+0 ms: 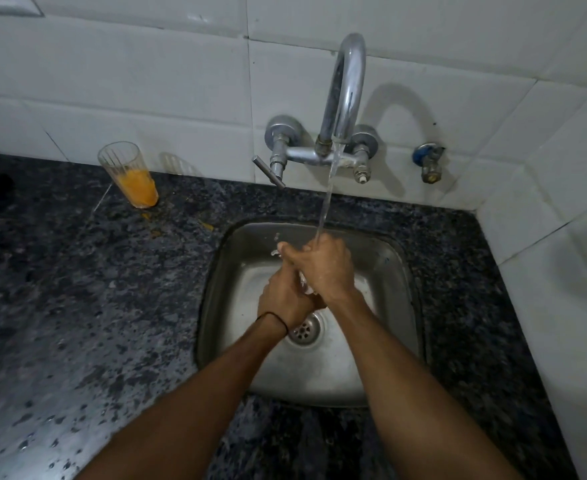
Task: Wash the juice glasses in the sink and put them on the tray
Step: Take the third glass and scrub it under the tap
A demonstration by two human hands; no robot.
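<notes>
While water runs from the tap [345, 81] in a thin stream [326, 199], both grips are held over the sink [216, 271], which is set into the dark speckled worktop [77, 289]. The stream lands on the knuckles of the right grip [323, 268], toward 12 o'clock of the basin. The right grip lies on top, its fingers curled toward 9 o'clock round a clear juice glass [305, 286]. The left grip [285, 296] sits just beside it, toward 7 o'clock, and is likewise wrapped round the glass from the lower side. Only small glints of the glass show between the two grips, so whether it is upright or tilted cannot be told. A black band [274, 318] circles the left wrist. The drain [306, 329] lies at 6 o'clock of the grips, on the basin floor, partly covered by the left wrist.

A second juice glass [131, 174] stands upright on the worktop at 10 o'clock of the sink, close to the tiled wall [146, 81] and well apart from the grips. Orange juice fills roughly its lower half. Small orange spots [153, 233] lie on the worktop between this glass and the sink. A lever handle [268, 171] projects from the tap body at 9 o'clock of the spout base. A blue-capped valve [429, 161] is fixed to the wall at 3 o'clock of the tap.
</notes>
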